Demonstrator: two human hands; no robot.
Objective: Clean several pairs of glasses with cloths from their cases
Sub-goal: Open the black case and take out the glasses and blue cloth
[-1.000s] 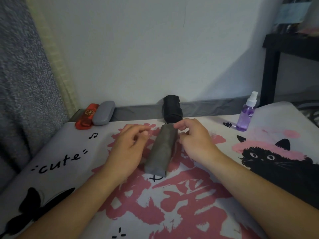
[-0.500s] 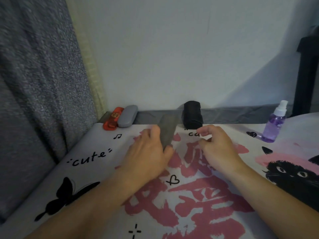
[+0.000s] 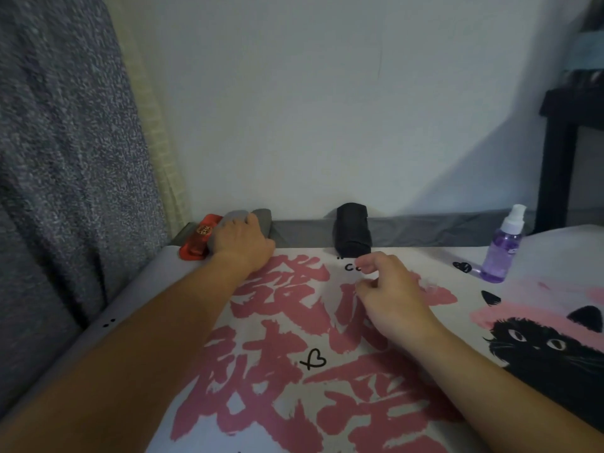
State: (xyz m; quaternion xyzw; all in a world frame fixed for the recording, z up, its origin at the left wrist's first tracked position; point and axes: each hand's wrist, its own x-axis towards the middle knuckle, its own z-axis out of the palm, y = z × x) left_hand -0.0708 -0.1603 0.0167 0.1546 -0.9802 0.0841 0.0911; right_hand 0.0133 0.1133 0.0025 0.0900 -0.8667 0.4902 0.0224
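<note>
Left hand (image 3: 243,243) is gripping a grey case (image 3: 263,220) at 11 o'clock beside red case (image 3: 197,238); right hand (image 3: 389,289) is hovering loosely curled, holding nothing, near black case (image 3: 352,228).

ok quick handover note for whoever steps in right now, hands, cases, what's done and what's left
Left hand: at the back left edge, fingers over the grey cases beside the red case; whether it grips one is unclear.
Right hand: loosely curled over the mat, holding nothing.
Black case stands at the back centre; spray bottle at the right.
Done: cannot tell; no glasses or cloth in view.
Left: open a case, take out its glasses and cloth, clean, repeat for the others.
</note>
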